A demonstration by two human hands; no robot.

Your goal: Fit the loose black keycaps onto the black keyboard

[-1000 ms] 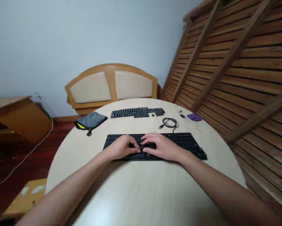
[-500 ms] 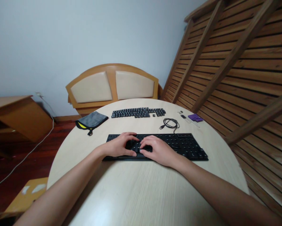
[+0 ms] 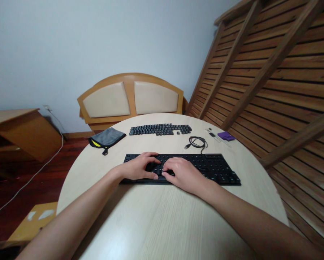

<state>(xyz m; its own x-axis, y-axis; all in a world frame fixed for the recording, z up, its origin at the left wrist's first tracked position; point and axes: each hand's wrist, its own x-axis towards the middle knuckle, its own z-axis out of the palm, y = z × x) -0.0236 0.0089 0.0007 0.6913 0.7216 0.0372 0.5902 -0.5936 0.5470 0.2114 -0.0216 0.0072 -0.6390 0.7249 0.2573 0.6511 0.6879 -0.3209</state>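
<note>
A black keyboard base [image 3: 214, 171] lies flat on the round table, its keycaps taken off over the visible part. My left hand [image 3: 140, 166] rests on its left half, thumb near the front edge and fingers spread apart from it. Beside it, my right hand [image 3: 182, 173] sits over the middle, thumb and index fingertip nearly together at the base. Whatever is between those two fingertips is too small to make out. Both hands cover part of the base. Farther back, many loose black keycaps [image 3: 151, 130] stand in keyboard-like rows.
A coiled USB cable [image 3: 197, 142] lies behind the base. At the left is a folded grey cloth [image 3: 107, 137] with yellow lining. At the right are a purple cloth [image 3: 226, 136] and a thin wire tool [image 3: 223, 141]. The pale table [image 3: 156, 220] has a rounded edge.
The view has shifted slightly, so everything appears a little to the right. My right thumb and index finger look closer together. The left hand has kept its place on the keyboard base.
</note>
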